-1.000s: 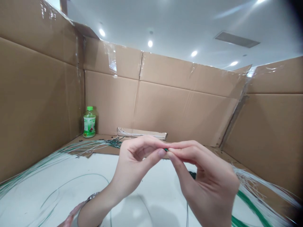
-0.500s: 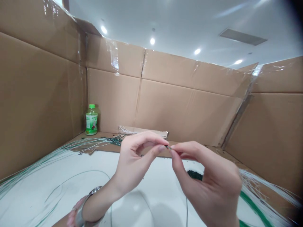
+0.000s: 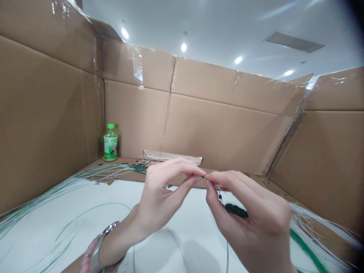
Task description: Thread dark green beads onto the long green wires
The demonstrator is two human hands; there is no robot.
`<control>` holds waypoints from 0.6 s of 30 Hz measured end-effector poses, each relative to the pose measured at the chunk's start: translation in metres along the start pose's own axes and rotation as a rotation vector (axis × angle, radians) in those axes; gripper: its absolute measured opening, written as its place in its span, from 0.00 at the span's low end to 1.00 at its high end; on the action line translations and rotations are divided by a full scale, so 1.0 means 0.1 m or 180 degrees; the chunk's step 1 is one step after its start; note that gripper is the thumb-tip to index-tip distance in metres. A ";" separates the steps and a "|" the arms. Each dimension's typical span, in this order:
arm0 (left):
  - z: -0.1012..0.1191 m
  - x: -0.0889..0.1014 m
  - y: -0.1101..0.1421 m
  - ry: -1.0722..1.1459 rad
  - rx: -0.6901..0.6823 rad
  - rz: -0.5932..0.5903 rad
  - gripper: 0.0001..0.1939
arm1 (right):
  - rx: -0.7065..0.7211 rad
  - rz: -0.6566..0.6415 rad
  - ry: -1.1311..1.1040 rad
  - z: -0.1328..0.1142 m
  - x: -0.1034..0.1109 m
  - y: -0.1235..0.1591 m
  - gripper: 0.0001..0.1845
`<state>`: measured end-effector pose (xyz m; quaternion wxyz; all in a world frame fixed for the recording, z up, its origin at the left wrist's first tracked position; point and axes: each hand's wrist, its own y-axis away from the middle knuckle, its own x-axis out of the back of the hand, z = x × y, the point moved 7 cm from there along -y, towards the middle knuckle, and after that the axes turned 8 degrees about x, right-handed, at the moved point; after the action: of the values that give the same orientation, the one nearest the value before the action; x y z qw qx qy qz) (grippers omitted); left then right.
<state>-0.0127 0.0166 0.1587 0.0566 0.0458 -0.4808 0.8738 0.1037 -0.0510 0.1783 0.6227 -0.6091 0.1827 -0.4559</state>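
My left hand point(image 3: 166, 197) and my right hand point(image 3: 250, 212) meet above the white surface, both with thumb and forefinger pinched. Between their fingertips runs a thin green wire point(image 3: 204, 177), of which only a short stretch shows. A small dark bead-like piece point(image 3: 220, 196) hangs on a thin strand just below my right fingertips. Behind my right hand lies a heap of tiny dark green pieces point(image 3: 236, 211), partly covered by the thumb. My left wrist carries a metal watch or bracelet and a pink beaded band.
Cardboard walls point(image 3: 227, 132) enclose the white tabletop point(image 3: 110, 193). In the back left corner stands a green-capped bottle point(image 3: 110, 143). Green and white wires point(image 3: 71, 185) spread along the left, with more white and green strands point(image 3: 315, 223) at right. A narrow cardboard tray point(image 3: 173, 157) holds white strands at the back.
My right hand has tilted slightly, and its fingertips sit a little farther right. The dark bead-like piece on the strand now shows below them. My left hand keeps its pinch.
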 end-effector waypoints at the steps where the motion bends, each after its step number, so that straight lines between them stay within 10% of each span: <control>1: 0.01 0.00 -0.01 -0.0080 -0.0068 -0.0034 0.08 | -0.0012 -0.0039 0.0017 0.00 0.00 0.00 0.06; 18: 0.07 0.05 -0.04 -0.0465 -0.0388 -0.0064 0.05 | -0.0277 -0.0186 -0.0458 0.12 -0.05 0.03 0.07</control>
<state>-0.0172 0.0131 0.1670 0.0328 0.1107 -0.5355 0.8366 0.1111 -0.0403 0.1763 0.5936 -0.6718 0.1392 -0.4206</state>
